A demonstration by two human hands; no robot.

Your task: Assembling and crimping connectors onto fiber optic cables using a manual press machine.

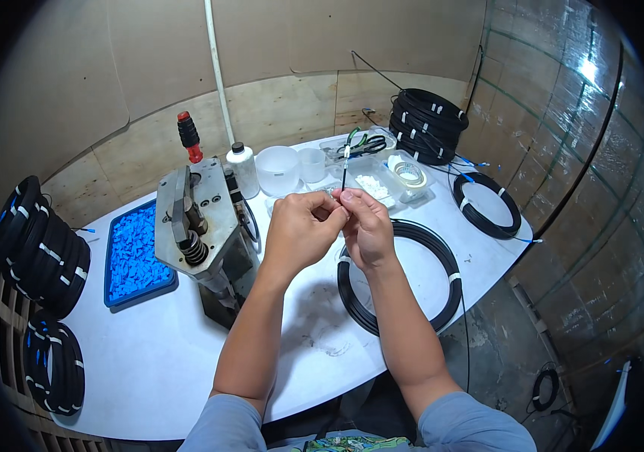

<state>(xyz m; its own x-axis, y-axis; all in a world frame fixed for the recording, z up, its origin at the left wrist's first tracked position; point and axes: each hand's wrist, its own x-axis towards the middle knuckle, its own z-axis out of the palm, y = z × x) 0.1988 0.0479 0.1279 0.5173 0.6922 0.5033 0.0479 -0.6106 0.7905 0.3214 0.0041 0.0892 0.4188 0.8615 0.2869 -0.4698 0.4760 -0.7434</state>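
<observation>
Above the middle of the table, my left hand and my right hand meet, fingers closed in a pinch. From between the fingertips a thin black cable rises, with a white band on it. Its lower end is hidden by my fingers. Beneath my right forearm lies a coil of black cable tied with white bands. To the left of my hands stands a metal hand press with a red and black handle.
A blue tray of small blue pieces sits left of the press. Behind are a white bottle, a plastic cup and a tape roll. Cable coils stand at left, back right and right.
</observation>
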